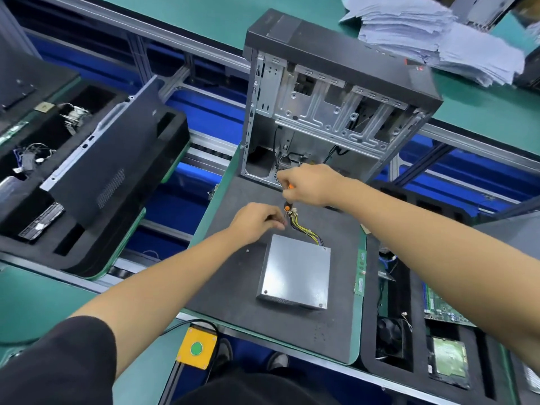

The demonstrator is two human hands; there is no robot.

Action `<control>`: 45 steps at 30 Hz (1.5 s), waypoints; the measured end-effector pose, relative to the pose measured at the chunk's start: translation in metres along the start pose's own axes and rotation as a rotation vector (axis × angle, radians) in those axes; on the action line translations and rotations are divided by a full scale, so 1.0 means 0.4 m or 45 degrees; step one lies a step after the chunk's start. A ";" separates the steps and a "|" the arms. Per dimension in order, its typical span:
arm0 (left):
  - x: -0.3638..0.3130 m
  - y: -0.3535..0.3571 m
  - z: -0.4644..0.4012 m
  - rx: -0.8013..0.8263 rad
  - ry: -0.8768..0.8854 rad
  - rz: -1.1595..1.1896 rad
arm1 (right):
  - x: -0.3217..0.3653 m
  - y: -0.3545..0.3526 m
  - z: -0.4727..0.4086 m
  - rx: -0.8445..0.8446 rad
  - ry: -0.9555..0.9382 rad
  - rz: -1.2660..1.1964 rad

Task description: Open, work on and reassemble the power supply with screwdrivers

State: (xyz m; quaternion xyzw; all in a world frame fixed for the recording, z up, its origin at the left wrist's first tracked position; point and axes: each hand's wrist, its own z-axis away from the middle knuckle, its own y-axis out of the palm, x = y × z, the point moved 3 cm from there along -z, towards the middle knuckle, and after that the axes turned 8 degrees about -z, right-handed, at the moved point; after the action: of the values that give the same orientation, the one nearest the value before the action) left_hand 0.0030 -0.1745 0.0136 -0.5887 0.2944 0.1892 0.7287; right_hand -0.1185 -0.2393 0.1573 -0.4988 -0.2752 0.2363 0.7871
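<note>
Hands meet over the dark mat, both closed around a screwdriver just beyond the power supply.

The right hand (309,185) curls around the orange-and-black handle of the screwdriver (287,197), while the left hand (257,219) pinches low on its shaft with curled fingertips; the tool's tip is too small to make out. Right beside them runs the yellow and black cable bundle (304,229), leading back to the power supply (295,270), a closed silver box lying flat on the mat (228,287) near the person. Behind the hands an open computer case (330,112) stands upright at the mat's far edge. A yellow button box (197,349) sits at the bench's near edge, foam trays of parts (409,317) flank the right, and stacked papers (432,36) lie far behind.
</note>
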 end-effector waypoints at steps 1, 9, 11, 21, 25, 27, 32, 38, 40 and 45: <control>0.001 0.004 0.001 0.018 0.011 -0.011 | -0.004 0.008 -0.006 0.014 -0.001 0.012; -0.005 0.016 0.013 0.032 0.063 -0.021 | -0.020 0.025 -0.018 0.022 -0.053 0.022; -0.004 0.025 0.014 0.035 0.082 -0.024 | -0.017 0.033 -0.014 0.043 -0.061 0.019; 0.017 0.038 0.024 0.027 0.103 0.034 | 0.004 0.035 -0.010 0.029 -0.116 0.040; 0.016 0.039 0.035 -0.024 0.091 0.040 | 0.027 0.035 -0.001 0.073 -0.223 0.188; 0.020 0.047 0.039 -0.057 0.077 0.025 | 0.040 0.031 0.007 0.078 -0.372 0.384; 0.032 0.067 0.048 -0.103 0.068 0.025 | 0.082 0.044 0.032 0.158 -0.753 0.518; 0.025 0.071 0.061 -0.169 -0.035 0.010 | 0.107 0.092 0.022 -0.072 -0.133 0.079; 0.029 0.075 0.063 -0.181 -0.110 -0.042 | 0.142 0.119 0.020 -0.064 -0.078 0.167; 0.006 0.055 0.064 -0.113 -0.042 -0.065 | 0.128 0.073 0.006 0.002 -0.255 0.486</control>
State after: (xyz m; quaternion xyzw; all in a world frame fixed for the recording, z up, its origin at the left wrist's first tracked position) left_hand -0.0037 -0.1447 -0.0008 -0.6245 0.2585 0.1930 0.7113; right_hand -0.0852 -0.1933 0.1417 -0.5152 -0.2527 0.4296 0.6972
